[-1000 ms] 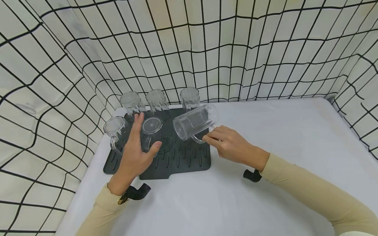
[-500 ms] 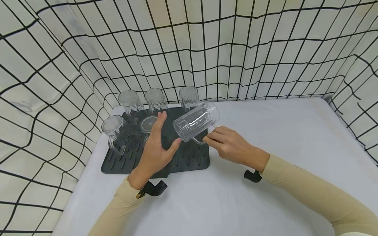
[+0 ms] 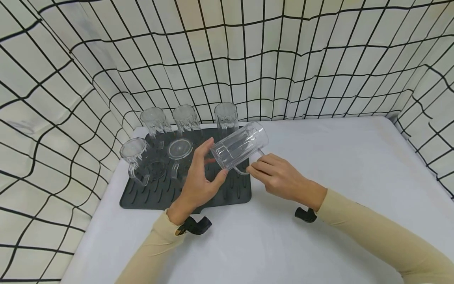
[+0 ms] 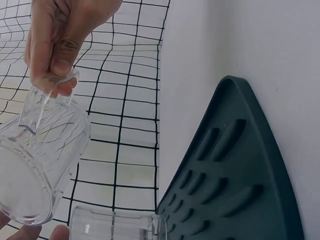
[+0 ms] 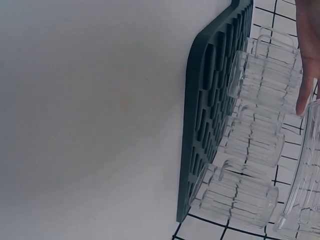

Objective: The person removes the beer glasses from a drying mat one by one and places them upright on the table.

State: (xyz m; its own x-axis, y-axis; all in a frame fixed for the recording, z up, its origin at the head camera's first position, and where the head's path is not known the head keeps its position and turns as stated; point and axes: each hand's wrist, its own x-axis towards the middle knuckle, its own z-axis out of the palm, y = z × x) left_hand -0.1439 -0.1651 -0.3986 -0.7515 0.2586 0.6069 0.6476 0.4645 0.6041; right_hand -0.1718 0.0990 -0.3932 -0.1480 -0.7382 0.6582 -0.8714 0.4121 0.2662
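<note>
- clear, see-through mug (image 3: pixel 241 146) with flat panels round the sides and a looped handle (image 4: pixel 32 110); catching thin streaks of light;
- gripped by the handle in the right hand (image 3: pixel 280 177); tilted well over, with the handle on the side nearest the person;
- raised over the right part of the dark ribbed mat (image 3: pixel 230 193), apart from it;
- lower end set between the spread thumb and fingers of the left hand (image 3: pixel 200 183); hard to tell how firmly touched there.
</note>
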